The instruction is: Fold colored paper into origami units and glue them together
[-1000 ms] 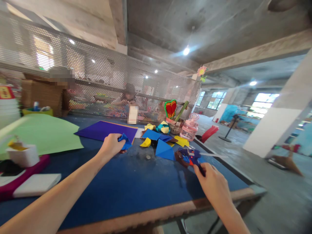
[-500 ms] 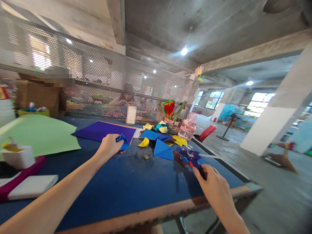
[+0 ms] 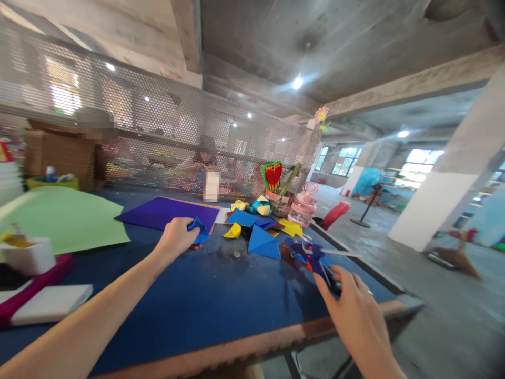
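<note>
My left hand is closed on a folded piece of blue paper, held low over the table near a purple sheet. On the right, a dark blue glue gun lies at the table's right side with a pale glue stick sticking out of its back. Around its handle, my right hand has its fingers apart, with the handle showing between thumb and fingers. Between the hands lie flat blue paper pieces and a folded yellow paper piece.
A pink clear bottle and a basket stand at the back right. Green paper covers the left side, near a white box. Behind the table rises a perforated metal screen, with people beyond it.
My right hand has loosened its fingers from the glue gun's handle, and more of the handle shows. My left hand stays on the blue folded paper.
</note>
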The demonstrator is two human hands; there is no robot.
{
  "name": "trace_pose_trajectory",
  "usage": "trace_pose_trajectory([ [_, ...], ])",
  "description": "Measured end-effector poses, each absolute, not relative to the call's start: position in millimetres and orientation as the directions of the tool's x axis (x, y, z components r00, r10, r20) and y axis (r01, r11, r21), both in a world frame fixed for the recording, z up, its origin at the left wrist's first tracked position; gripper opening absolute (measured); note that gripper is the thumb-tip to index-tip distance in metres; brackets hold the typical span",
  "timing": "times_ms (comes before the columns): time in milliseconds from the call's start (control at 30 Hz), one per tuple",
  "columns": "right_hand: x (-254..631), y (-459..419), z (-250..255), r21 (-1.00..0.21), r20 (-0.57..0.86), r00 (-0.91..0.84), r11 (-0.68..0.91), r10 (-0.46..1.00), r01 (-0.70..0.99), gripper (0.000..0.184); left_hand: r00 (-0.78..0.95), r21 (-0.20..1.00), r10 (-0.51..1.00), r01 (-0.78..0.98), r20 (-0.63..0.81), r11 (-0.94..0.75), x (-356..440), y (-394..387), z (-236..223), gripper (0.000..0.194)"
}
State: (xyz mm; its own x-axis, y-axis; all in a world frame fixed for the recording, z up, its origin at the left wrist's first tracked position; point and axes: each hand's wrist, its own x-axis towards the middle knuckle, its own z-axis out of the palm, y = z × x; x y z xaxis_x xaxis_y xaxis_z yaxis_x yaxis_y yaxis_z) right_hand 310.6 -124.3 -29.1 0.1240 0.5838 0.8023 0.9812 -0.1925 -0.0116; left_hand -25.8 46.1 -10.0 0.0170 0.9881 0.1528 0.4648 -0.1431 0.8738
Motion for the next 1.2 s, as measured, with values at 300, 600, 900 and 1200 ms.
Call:
trace_pose_trajectory([
  [300, 188.6, -69.0, 28.1, -0.346, 0.652, -0.223, 0.547, 0.724, 0.762, 0.011, 0.077, 0.923, 0.989, 0.356, 0.125, -0.144, -21.6, 48.6, -15.7, 0.01],
  [600, 144.6, 71.3, 10.7, -0.565, 0.355, -0.372, 0.514, 0.858, 0.645, 0.013, 0.104, 0.949, 0.99, 0.29, 0.101, -0.127, -23.5, 52.3, -15.7, 0.007],
  [900, 153.8, 71.9, -15.7, -0.79, 0.198, -0.466, 0.422, 0.862, 0.445, 0.022, 0.129, 0.944, 0.99, 0.318, 0.053, -0.092, -20.1, 47.9, -14.6, 0.006],
  [1200, 160.6, 72.2, -13.3, -0.866, 0.182, -0.537, 0.393, 0.824, 0.31, 0.036, 0.198, 0.899, 0.977, 0.41, 0.077, -0.154, -20.1, 43.5, -13.0, 0.009],
])
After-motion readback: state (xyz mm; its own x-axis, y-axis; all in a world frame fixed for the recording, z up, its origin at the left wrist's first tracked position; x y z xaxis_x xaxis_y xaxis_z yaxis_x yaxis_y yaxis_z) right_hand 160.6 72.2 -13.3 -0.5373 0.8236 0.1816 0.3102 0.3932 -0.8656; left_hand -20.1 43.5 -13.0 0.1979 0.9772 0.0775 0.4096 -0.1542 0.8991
